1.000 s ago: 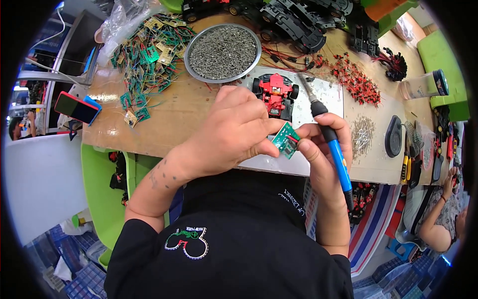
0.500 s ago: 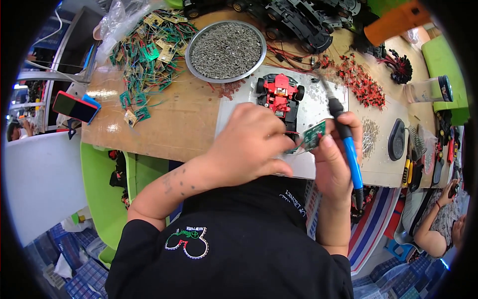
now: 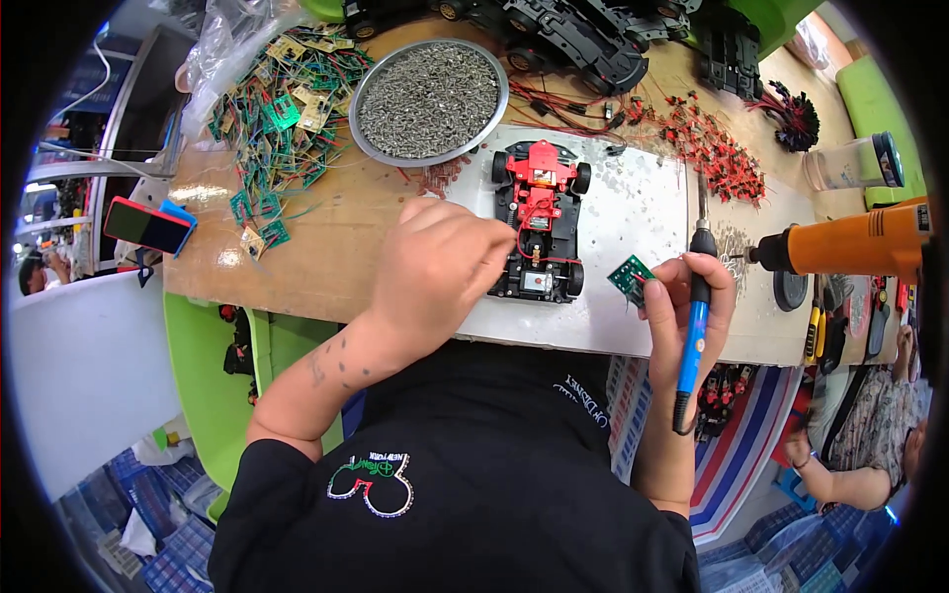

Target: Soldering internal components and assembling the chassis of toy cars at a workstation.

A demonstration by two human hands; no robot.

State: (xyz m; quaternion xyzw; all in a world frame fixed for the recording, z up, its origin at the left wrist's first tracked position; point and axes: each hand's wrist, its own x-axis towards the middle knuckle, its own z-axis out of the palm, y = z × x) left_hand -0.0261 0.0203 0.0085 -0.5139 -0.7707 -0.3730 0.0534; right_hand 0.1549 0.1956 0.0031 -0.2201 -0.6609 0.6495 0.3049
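Note:
My right hand (image 3: pixel 697 311) is closed around a soldering iron (image 3: pixel 694 346) with a blue handle, its metal tip pointing away from me. The same hand pinches a small green circuit board (image 3: pixel 630 280) between thumb and fingertips. My left hand (image 3: pixel 430 267) is closed, its fingertips pressed together at the left side of a toy car chassis (image 3: pixel 539 222). Whatever those fingertips hold, if anything, is hidden. The chassis is black with a red front part and lies on a white board (image 3: pixel 623 188). A thin red wire (image 3: pixel 544 260) runs across it.
A metal bowl of screws (image 3: pixel 430 104) stands beyond my left hand, beside piled wired circuit boards (image 3: pixel 287 114). Small red parts (image 3: pixel 712 153) lie at back right. An orange electric screwdriver (image 3: pixel 855 242) juts in from the right. Black car bodies (image 3: pixel 578 44) line the back.
My left hand has drawn left, away from the circuit board, to the chassis. My right hand has moved right with iron and board. The orange screwdriver has swung down toward the right hand.

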